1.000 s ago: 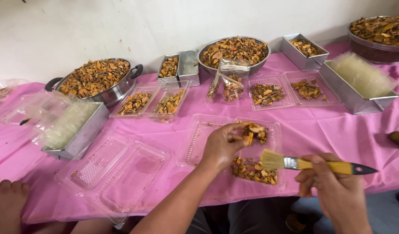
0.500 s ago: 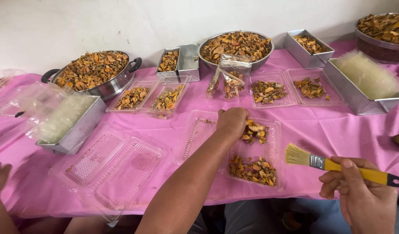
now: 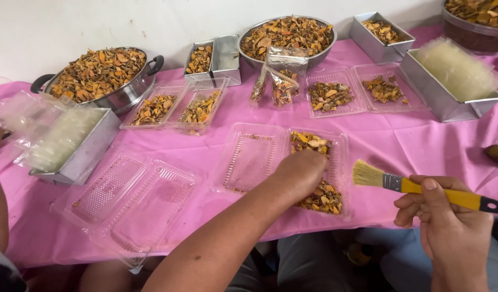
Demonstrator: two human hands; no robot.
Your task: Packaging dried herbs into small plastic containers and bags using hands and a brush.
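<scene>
- Two hands are my concern, and I go through the scene from the left edge across.
- Far left, a metal tin of pale translucent sheets (image 3: 65,141) stands on the pink worktop (image 3: 422,141), with an empty clear clamshell tray (image 3: 131,200) lying open in front of it; neither differs from the earlier pictures beyond the camera's own drift.
- In the middle, my left hand (image 3: 298,172) sits low in the open clamshell (image 3: 249,159), over the filled half where the orange-brown dried slices (image 3: 320,199) lie. The fingers are curled downward into the pile, knuckles up; I cannot tell whether they are pinching any pieces.
- A second ago that hand was raised above the same tray with pieces at its fingertips; now it is down on the slices, so I judge it is pressing or settling them rather than adding more.
- To the right, my right hand (image 3: 449,216) is clamped around the yellow handle of the paintbrush (image 3: 416,186), bristles pointing left, clear of the tray and just beside its right rim.
- A second ago the bristles were over the tray's lower edge; since then the brush has drawn away to the right and the hand has shifted up the handle.
- The tray itself has stayed put.
</scene>
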